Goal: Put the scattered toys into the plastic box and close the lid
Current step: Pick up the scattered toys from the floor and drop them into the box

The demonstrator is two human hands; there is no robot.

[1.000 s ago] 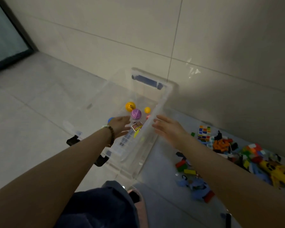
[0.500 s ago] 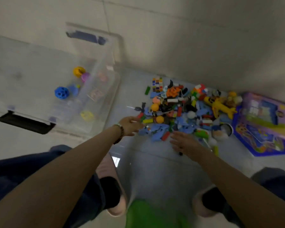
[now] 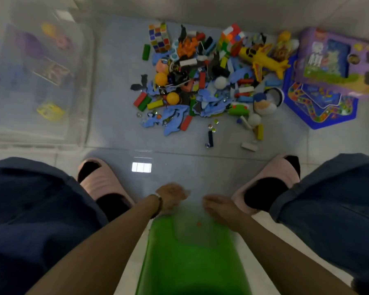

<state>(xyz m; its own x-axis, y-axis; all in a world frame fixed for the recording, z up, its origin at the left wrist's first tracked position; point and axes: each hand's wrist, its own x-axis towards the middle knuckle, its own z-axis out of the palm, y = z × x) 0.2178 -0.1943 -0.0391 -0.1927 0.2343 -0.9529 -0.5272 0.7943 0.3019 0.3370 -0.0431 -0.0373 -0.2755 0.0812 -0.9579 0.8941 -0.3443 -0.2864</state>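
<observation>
Half a second ago both hands were down in the toy pile (image 3: 202,81); now they have pulled back between the feet to the near edge of a green plastic object (image 3: 192,258) (a stool or bin, too blurred to name). The left hand (image 3: 170,196) and right hand (image 3: 218,209) sit at its front rim, fingers loosely curled; whether they grip it or carry anything I cannot tell. The clear plastic box (image 3: 81,86) stands at left with a few toys inside and no lid on it. The pile, with its yellow plane (image 3: 262,58), remains on the floor, so most of the sorting is judged undone.
</observation>
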